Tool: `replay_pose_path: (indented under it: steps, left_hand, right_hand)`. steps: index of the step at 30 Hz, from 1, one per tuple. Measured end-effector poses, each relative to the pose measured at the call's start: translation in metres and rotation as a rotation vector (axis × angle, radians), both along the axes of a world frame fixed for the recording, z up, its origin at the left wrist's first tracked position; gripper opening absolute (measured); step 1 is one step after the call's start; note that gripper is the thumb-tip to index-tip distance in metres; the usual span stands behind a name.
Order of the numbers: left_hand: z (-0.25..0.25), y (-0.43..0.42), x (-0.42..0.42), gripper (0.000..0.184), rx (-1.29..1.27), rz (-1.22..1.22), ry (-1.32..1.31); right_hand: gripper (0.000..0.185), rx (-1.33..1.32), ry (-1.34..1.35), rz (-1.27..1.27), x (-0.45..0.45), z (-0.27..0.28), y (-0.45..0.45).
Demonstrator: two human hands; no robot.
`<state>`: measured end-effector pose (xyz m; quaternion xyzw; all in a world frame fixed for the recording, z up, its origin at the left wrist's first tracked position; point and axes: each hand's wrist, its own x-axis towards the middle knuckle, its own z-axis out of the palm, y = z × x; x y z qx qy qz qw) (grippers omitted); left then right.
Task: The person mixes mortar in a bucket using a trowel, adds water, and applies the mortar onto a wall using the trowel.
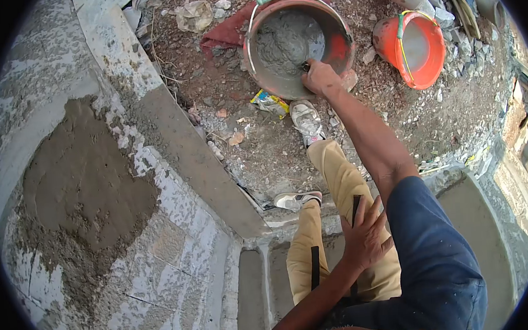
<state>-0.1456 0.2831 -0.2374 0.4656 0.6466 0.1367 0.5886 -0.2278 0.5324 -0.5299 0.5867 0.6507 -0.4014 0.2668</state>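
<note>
My right hand [320,78] is closed at the near rim of a large bucket [343,50] of wet grey mortar [281,43]. It grips the dark handle of what looks like a trowel [306,67]; a smooth, lighter patch lies beyond it in the mortar, and the blade's outline is hard to make out. The bucket's wire handle with a green grip rests at the far rim. My left hand [366,236] lies on my thigh over the tan trousers [336,166], its fingers spread and holding nothing.
An orange bucket [380,40] with cloudy liquid stands tilted at the right. Rubble and a yellow wrapper [270,103] lie around my shoes. A low ledge [197,163] runs down the left, beside a wall with a wet mortar patch [89,175]. Boards [461,5] lie upper right.
</note>
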Motion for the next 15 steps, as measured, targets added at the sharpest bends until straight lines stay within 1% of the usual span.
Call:
replay_pose_path:
  steps: [2, 5, 8, 11, 13, 15]
  left_hand:
    - [-0.002, 0.000, 0.003, 0.072, -0.005, -0.073, 0.010]
    - [-0.002, 0.005, 0.006, 0.069, 0.029, -0.033, 0.024]
    - [-0.006, 0.002, 0.008, 0.069, 0.048, 0.006, -0.023]
    - [-0.005, -0.004, 0.005, 0.068, 0.009, -0.098, -0.001]
    - [-0.003, -0.002, 0.006, 0.065, 0.024, -0.065, 0.011]
    - [-0.004, -0.005, 0.006, 0.064, 0.043, -0.059, 0.018]
  right_hand:
    - [0.051, -0.003, 0.048, -0.051, 0.001, -0.006, -0.004]
    - [0.054, -0.013, 0.095, -0.098, 0.004, -0.011, -0.005]
    - [0.055, -0.005, 0.143, -0.126, 0.007, -0.013, -0.008]
    - [0.056, 0.006, 0.181, -0.144, -0.003, -0.002, -0.008]
    - [0.056, 0.030, 0.208, -0.135, -0.012, 0.000, -0.001]
    - [0.055, 0.050, 0.247, -0.152, -0.010, -0.009, 0.000]
